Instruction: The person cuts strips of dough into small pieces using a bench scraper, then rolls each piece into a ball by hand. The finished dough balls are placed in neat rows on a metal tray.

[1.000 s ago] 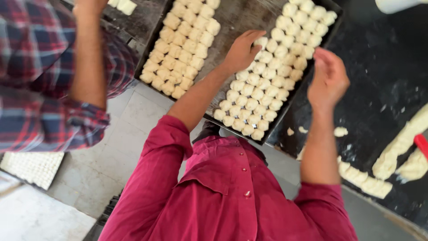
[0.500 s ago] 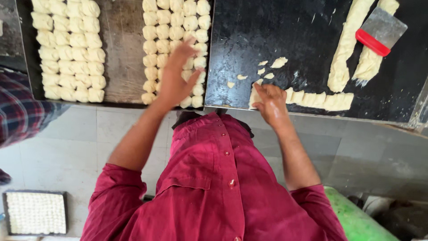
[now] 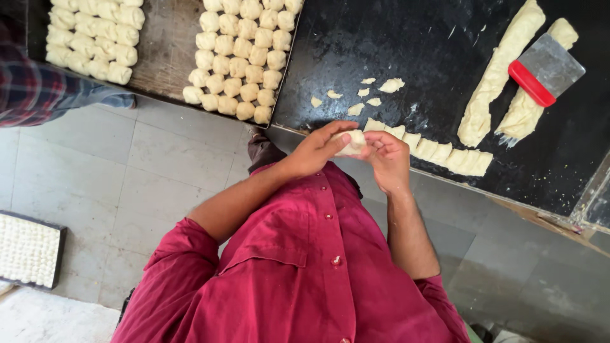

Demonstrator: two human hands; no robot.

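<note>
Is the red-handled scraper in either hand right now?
No: the scraper lies on the dark worktop beside the dough strips, while both hands hold a dough piece.

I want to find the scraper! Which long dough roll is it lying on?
The scraper with the red handle lies on the shorter dough roll at the far right. The longer roll beside it is uncovered.

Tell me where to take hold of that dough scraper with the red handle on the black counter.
Grip the dough scraper by its red handle, the thick bar along the edge nearest the person. It lies flat across two dough logs, its thin metal blade pointing away, so come from the near side and pinch the bar from above; that likely keeps fingers off the blade.
</note>
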